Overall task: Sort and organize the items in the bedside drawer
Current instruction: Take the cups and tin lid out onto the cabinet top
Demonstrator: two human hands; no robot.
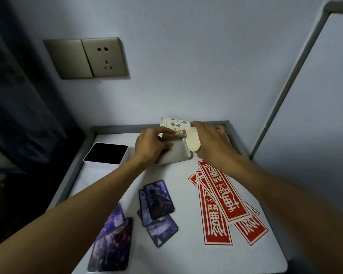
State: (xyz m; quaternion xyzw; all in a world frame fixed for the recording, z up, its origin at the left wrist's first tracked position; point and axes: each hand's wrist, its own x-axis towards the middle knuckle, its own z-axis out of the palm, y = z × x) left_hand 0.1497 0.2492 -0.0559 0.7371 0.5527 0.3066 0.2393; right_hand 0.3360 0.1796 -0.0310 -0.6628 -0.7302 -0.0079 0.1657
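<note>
A printed paper cup point(176, 125) lies on its side at the back of the bedside table top point(178, 256), and my left hand point(152, 145) holds it by its rim end. A second, plain cream cup point(193, 141) is gripped by my right hand point(210, 141), its open mouth turned toward me. Both cups hover over a small white tray point(176, 155). Nearer to me lie several purple picture cards point(156, 202) and a fan of red paper strips with white characters point(222, 202).
A white box with a black top point(106, 154) stands at the back left. A grey raised edge point(125, 128) borders the table along the wall. A wall socket plate point(105, 58) is above, and a dark curtain point(18, 115) hangs at the left.
</note>
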